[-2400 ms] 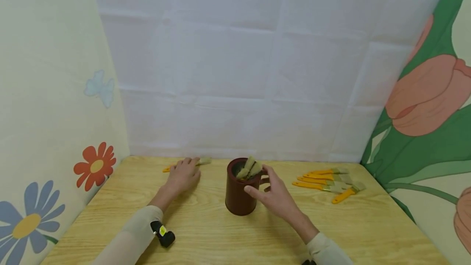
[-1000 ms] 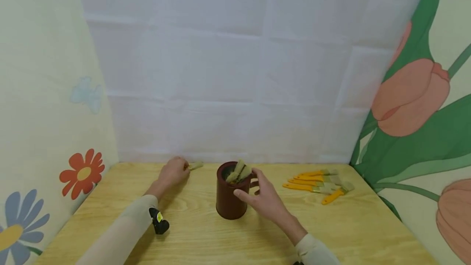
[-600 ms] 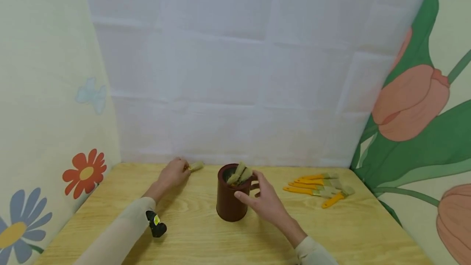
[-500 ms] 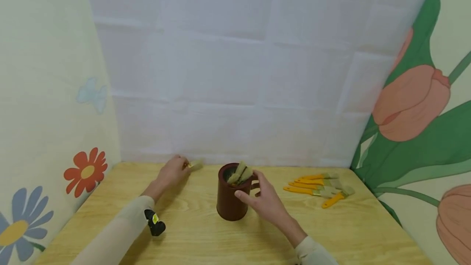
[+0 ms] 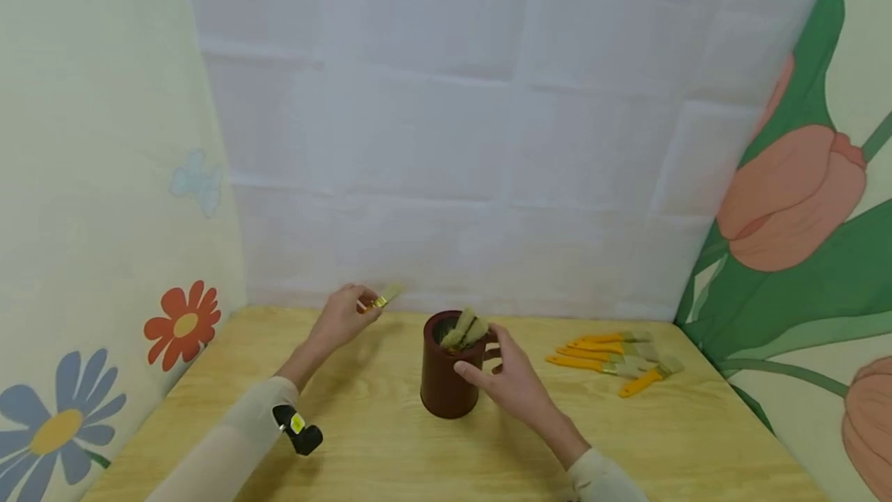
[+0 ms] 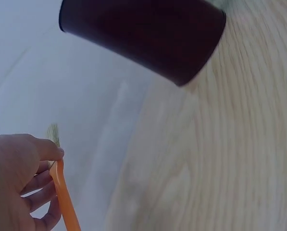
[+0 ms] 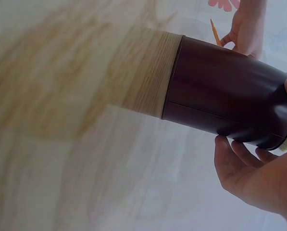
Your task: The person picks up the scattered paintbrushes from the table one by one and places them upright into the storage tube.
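My left hand (image 5: 341,319) pinches a paintbrush (image 6: 65,199) near its ferrule, above the table's back left part. The brush has an orange handle and pale bristles, which point up and to the right in the head view. A dark red-brown mug (image 5: 449,384) stands upright at the middle of the table. Inside it are several brushes, their pale bristles (image 5: 463,329) sticking up past the rim. My right hand (image 5: 519,386) holds the mug at its handle side, thumb near the rim and fingers against the wall. Their handles are hidden inside the mug.
Several orange-handled paintbrushes (image 5: 581,363) lie loosely grouped on the wooden table (image 5: 390,448), right of the mug. A white sheet (image 5: 418,138) hangs behind the table's back edge. Walls with painted flowers flank it on both sides.
My left hand has taken hold of the paintbrush that lay at the back left and lifted it off the table. My right hand stays at the mug. The head view has shifted slightly.
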`<state>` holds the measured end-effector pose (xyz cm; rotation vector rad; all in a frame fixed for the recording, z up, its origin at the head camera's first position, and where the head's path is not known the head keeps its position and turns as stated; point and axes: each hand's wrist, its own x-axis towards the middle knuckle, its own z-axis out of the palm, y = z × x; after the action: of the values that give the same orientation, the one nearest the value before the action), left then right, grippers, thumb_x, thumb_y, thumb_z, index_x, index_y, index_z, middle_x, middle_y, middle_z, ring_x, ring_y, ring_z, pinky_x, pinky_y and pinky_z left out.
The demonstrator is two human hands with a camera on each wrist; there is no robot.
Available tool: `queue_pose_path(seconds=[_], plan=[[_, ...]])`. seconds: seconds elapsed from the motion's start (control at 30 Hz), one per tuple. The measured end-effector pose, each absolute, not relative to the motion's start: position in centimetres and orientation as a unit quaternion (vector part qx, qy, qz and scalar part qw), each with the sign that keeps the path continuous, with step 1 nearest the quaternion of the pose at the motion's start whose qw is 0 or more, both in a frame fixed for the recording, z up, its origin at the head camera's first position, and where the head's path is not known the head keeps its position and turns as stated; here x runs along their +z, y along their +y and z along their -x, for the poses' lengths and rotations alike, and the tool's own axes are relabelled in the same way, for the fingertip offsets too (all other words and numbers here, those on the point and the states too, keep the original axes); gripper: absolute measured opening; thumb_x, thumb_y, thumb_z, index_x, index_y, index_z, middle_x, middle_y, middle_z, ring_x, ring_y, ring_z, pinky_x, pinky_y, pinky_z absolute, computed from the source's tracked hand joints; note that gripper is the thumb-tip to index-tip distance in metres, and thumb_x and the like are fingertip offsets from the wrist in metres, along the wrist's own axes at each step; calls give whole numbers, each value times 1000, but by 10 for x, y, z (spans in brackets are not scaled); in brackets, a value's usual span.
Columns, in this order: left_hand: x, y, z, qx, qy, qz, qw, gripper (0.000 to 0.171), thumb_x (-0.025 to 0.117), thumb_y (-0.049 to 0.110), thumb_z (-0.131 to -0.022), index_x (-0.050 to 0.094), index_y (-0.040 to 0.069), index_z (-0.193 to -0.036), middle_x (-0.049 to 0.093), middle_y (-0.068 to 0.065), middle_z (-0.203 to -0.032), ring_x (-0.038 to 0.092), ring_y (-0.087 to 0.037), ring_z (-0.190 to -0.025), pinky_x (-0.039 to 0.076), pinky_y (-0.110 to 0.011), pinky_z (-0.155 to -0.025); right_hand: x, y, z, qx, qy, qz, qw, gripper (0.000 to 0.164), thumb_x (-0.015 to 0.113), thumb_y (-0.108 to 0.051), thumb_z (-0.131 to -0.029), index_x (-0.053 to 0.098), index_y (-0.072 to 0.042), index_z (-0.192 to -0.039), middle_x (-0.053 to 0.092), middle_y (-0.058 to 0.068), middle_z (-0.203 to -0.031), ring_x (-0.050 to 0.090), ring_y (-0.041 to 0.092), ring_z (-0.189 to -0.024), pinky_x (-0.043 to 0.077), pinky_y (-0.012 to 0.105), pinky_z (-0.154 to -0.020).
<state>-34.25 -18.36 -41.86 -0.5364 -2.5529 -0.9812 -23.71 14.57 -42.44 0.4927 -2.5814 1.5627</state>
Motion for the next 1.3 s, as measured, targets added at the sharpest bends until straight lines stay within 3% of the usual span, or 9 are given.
queue_pose_path(seconds=[0.57,0.9,1.3], plan=[[-354,-125,290,-440,-832,259,216,28,77,23,-95,70,12,-119,65,-2,-106,65,-17,-89,55,-39,-73,-426,145,236,519,-835,-172,55,84,77,-49,-90,38,-12,-154,54,10,-133,56,24,-115,50,47,-91],[-337,-102,273,-481,-786,291,257,29,75,32,-95,68,17,-119,64,1,-108,64,-13,-91,57,-34,-75,-430,145,239,513,-840,-170,51,85,75,-52,-91,36,-11,-154,55,8,-133,56,23,-116,51,44,-89],[-336,-89,270,-536,-747,301,253,29,77,15,-95,66,8,-120,66,-8,-111,66,-23,-94,58,-40,-77,-429,145,240,520,-836,-171,45,83,76,-52,-90,37,-14,-154,55,6,-130,59,25,-109,52,44,-87]])
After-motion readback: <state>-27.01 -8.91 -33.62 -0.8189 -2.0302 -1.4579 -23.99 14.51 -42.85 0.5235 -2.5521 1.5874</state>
